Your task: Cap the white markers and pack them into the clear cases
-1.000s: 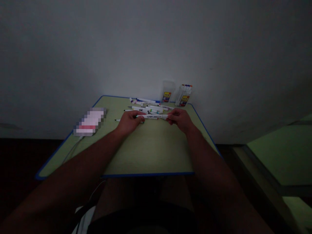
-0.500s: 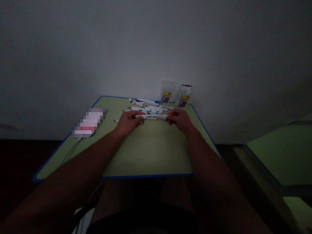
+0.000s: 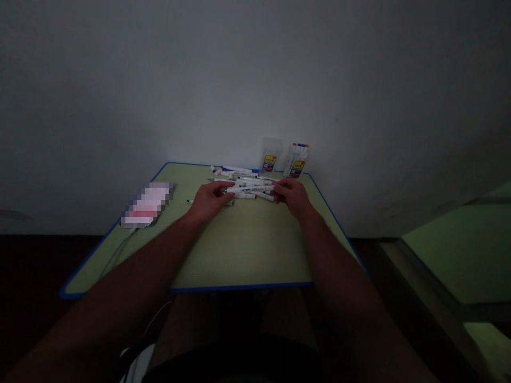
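A white marker (image 3: 253, 189) with dark print lies level between my two hands, above other markers. The fingers of my right hand (image 3: 293, 197) are closed on its right end. Thumb and forefinger of my left hand (image 3: 211, 202) pinch around its green-tipped left end. Loose white markers (image 3: 241, 173) with coloured ends are heaped just behind and beneath the held one, partly covered by my fingers. Another marker (image 3: 190, 201) pokes out at the left from under my left hand.
At the table's back edge stand a clear plastic case (image 3: 271, 153) and a second case (image 3: 296, 160) with several markers upright in it. A blurred-out phone (image 3: 147, 205) with a cable (image 3: 117, 250) lies on the left of the blue-edged table (image 3: 243, 255), against a wall (image 3: 239, 80).
The view has shifted slightly. The held marker's right end now sits closer in my right fingers, and its left end has moved a little rightward. Both hands keep nearly the same place.
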{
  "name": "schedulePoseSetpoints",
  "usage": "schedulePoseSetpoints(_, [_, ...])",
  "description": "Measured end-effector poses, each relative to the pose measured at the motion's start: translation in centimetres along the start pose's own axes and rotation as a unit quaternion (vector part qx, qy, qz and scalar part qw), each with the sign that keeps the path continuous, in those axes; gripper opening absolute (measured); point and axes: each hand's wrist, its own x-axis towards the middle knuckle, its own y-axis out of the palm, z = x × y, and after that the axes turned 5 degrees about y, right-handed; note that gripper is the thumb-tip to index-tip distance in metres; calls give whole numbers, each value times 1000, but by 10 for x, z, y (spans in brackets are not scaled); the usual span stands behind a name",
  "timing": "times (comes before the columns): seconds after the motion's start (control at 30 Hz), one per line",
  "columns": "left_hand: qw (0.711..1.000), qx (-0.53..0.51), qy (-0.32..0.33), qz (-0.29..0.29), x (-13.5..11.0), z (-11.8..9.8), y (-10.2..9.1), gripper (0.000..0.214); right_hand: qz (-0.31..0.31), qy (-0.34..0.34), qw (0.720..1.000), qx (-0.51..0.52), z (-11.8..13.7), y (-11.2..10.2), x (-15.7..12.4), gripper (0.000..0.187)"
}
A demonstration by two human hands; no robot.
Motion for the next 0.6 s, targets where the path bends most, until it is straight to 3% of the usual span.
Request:
schedulePoseSetpoints(0.23, [999, 24, 25, 3, 2, 8, 1, 36, -7, 5, 1000, 21, 2, -1, 0, 32])
schedulePoseSetpoints(0.6, [996, 74, 52, -10, 3, 3, -1, 38, -25, -5, 999, 19, 5, 3, -5, 32])
